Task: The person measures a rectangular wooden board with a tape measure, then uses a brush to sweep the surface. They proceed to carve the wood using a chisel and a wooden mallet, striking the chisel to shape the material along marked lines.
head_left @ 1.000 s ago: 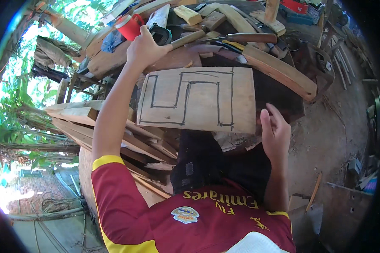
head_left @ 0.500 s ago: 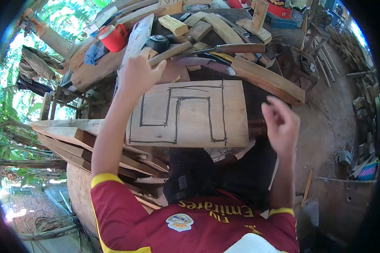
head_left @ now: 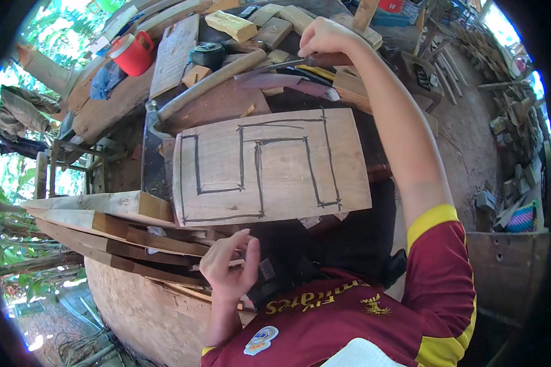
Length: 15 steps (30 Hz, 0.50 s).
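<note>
Well, the board [head_left: 281,174] with dark lines lies just beyond the left hand [head_left: 231,266], whose fingers curl loosely around nothing I can see. The right hand [head_left: 324,40] is at the wooden handle [head_left: 330,59]; whether it grips it, I cannot tell. I judge this a tool-fetching step, calling for fingers wrapped fully, clear of the blade [head_left: 269,70].

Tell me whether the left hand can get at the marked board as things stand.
Probably yes: the left hand looks empty, close to the near edge of the marked board, with nothing visible lying between them.
</note>
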Available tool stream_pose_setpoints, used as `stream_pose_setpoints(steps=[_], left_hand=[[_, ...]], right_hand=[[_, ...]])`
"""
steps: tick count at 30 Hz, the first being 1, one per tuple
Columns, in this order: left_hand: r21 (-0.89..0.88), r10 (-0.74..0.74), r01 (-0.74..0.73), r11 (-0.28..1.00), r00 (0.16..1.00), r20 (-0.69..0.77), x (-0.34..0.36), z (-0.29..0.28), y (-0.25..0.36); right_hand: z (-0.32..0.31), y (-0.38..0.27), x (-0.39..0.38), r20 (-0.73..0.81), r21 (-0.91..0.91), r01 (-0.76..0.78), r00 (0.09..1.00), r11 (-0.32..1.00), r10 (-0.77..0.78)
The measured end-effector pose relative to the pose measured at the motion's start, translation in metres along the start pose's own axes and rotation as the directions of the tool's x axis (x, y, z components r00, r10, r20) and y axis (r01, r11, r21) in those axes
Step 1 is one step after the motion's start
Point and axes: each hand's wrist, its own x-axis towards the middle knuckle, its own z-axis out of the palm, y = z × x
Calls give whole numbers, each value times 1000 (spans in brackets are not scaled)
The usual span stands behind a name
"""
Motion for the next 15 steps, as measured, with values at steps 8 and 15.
stream_pose_setpoints(steps=[8, 15], left_hand=[[-4, -110, 109, 994, 994, -26, 0, -6, -18], [-29, -244, 244, 969, 969, 28, -1, -5, -23]], right_hand=[[35, 38, 24, -65, -212, 323, 937, 922, -343], [8, -36, 29, 128, -408, -222, 947, 886, 296]])
